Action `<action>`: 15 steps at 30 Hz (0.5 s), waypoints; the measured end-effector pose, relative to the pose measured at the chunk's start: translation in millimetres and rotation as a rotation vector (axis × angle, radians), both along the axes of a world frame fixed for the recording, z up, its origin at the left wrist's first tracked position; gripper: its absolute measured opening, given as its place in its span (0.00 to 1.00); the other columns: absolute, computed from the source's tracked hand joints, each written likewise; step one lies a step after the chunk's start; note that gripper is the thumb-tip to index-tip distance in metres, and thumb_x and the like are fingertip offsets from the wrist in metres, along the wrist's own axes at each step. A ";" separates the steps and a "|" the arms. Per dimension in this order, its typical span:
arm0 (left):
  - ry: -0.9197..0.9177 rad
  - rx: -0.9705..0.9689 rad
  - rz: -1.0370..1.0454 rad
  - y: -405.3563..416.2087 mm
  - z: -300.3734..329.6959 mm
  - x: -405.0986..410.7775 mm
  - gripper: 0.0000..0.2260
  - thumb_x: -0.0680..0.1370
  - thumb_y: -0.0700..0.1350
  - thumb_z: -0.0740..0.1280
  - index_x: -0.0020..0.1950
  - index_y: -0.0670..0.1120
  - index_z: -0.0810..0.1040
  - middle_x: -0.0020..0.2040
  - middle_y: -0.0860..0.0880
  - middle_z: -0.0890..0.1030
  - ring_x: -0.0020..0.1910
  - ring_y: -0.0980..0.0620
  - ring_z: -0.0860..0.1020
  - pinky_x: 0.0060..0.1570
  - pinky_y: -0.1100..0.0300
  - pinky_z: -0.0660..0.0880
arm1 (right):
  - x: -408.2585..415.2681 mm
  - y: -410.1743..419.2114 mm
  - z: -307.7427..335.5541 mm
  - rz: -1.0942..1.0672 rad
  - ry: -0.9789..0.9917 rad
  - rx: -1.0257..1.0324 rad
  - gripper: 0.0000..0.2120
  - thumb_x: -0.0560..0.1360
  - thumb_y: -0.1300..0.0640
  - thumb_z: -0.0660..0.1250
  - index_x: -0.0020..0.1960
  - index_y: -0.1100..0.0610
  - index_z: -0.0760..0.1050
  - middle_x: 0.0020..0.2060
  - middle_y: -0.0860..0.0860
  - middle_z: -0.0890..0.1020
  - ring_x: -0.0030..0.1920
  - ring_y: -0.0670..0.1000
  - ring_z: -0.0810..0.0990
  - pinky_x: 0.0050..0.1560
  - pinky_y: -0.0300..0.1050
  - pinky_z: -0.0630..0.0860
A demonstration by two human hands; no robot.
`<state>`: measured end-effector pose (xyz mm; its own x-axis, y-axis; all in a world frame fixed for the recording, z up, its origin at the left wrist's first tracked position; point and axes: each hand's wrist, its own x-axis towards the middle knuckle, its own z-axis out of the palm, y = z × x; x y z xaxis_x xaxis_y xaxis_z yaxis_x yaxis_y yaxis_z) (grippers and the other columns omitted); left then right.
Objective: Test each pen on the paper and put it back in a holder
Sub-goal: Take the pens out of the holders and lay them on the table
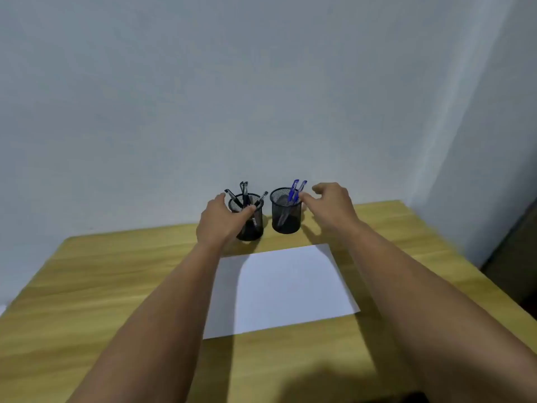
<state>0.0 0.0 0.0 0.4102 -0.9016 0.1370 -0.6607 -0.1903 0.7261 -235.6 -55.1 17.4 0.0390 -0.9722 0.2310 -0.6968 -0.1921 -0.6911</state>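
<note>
1. The paper (286,289) lies flat on the tabletop (101,286).
2. Beyond the paper stand two mesh holders: the left holder (252,225) with black pens (245,193), the right holder (286,216) with blue pens (295,190).
3. The left hand (219,221) wraps the left holder's side (thumb at the rim).
4. The right hand (331,205) hangs beside the right holder, its grip released, fingertips near the blue pens.

A single head-worn camera is looking forward and down from the near edge of a wooden table (116,286), facing the wall (261,82) at twelve o'clock. It is sitting close enough that both forearms are filling the lower frame, running toward eleven and one o'clock. The wide lens is probably bending the table's edges; fine detail is blurring.
</note>
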 end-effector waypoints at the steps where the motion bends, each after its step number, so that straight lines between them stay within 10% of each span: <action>1: 0.032 -0.008 0.014 -9.7 -3.3 -0.2 0.43 0.69 0.68 0.72 0.77 0.48 0.66 0.74 0.47 0.72 0.73 0.44 0.70 0.67 0.48 0.71 | 4.4 -10.9 -5.5 0.001 -0.014 0.014 0.27 0.82 0.45 0.70 0.71 0.64 0.79 0.72 0.58 0.80 0.75 0.59 0.76 0.71 0.52 0.72; 15: 0.070 0.056 0.037 -84.6 -13.9 6.4 0.36 0.54 0.79 0.71 0.49 0.54 0.79 0.48 0.57 0.82 0.51 0.50 0.81 0.54 0.50 0.79 | 27.3 -99.6 -44.7 -0.117 -0.317 0.051 0.23 0.76 0.40 0.74 0.41 0.61 0.83 0.35 0.54 0.86 0.41 0.57 0.85 0.46 0.54 0.83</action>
<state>6.4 -84.6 -13.9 0.4498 -0.8913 0.0566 -0.6007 -0.2551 0.7577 -208.2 -154.7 -27.3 -0.1399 -0.9765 0.1642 -0.4607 -0.0826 -0.8837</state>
